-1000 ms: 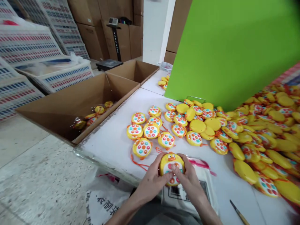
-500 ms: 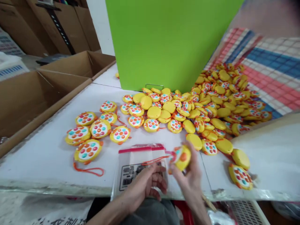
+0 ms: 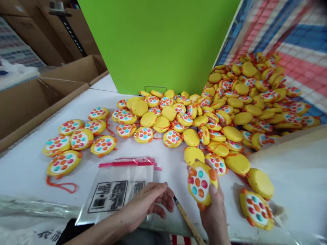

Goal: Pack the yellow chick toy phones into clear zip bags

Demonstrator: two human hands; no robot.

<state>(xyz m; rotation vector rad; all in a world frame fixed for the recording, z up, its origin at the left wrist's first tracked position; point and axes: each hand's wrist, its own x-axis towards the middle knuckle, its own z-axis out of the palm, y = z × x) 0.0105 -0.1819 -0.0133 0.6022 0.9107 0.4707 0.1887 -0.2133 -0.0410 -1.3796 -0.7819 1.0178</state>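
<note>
My right hand (image 3: 216, 211) is closed round a yellow turtle-shaped toy (image 3: 200, 183), thumb at its side, its white face with coloured round bumps turned up towards me. Over the edge of the clear plastic bags (image 3: 109, 190), my left hand (image 3: 150, 204) hovers with loosely curled, parted fingers and nothing visible in it. Those bags have pink zip tops and black printed labels. Beside the left fingertips a thin brush-like stick (image 3: 187, 221) with a dark tip slants over the table's front edge. Left of the bags lies a group of several toys (image 3: 81, 139), one trailing an orange cord loop (image 3: 62, 185).
A large heap of the same toys (image 3: 242, 88) spreads across the back and right, against a striped woven sheet (image 3: 304, 61). A green panel (image 3: 163, 44) stands behind. Open cardboard boxes (image 3: 61, 90) flank the left. Two toys (image 3: 258, 207) lie near the right front.
The toy in my right hand has turned from a tilted, blurred pose to face up. Its orange cord no longer stretches towards my left hand. The view has shifted right, and the stick shows more fully.
</note>
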